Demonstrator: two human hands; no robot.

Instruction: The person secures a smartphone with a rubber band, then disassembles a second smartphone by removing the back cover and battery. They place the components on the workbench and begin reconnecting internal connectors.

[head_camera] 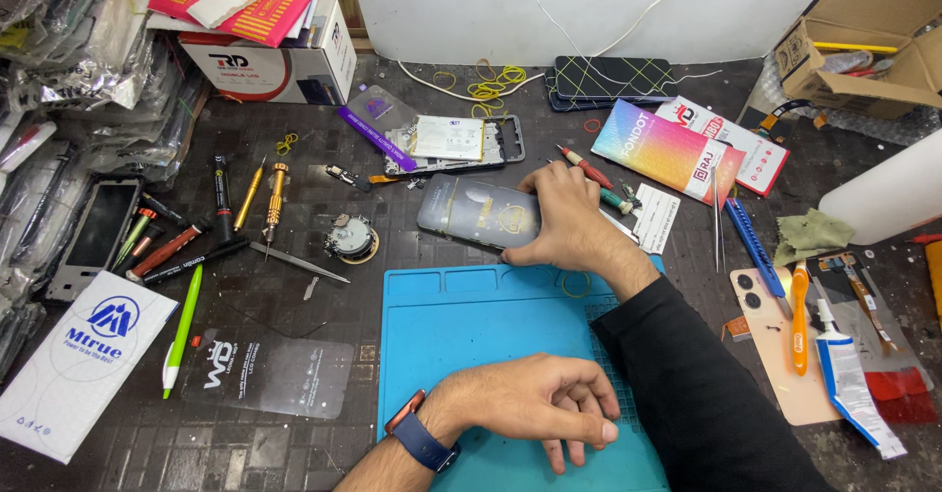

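Note:
My right hand (561, 219) reaches across the bench and grips the right end of a dark phone screen part (476, 210) lying just beyond the blue silicone work mat (442, 315). My left hand (535, 406), with a dark blue watch on the wrist, rests on the mat with its fingers curled loosely and holds nothing. An opened phone frame (461, 142) with a white battery lies a little farther back.
Screwdrivers (273, 198) and pens lie at the left, beside tweezers (294, 261) and a small round part (350, 238). A colourful box (659, 149), a blue cutter (753, 242), a pink phone back (775, 340) and a glue tube (844, 374) sit at the right. Cardboard boxes stand at the back.

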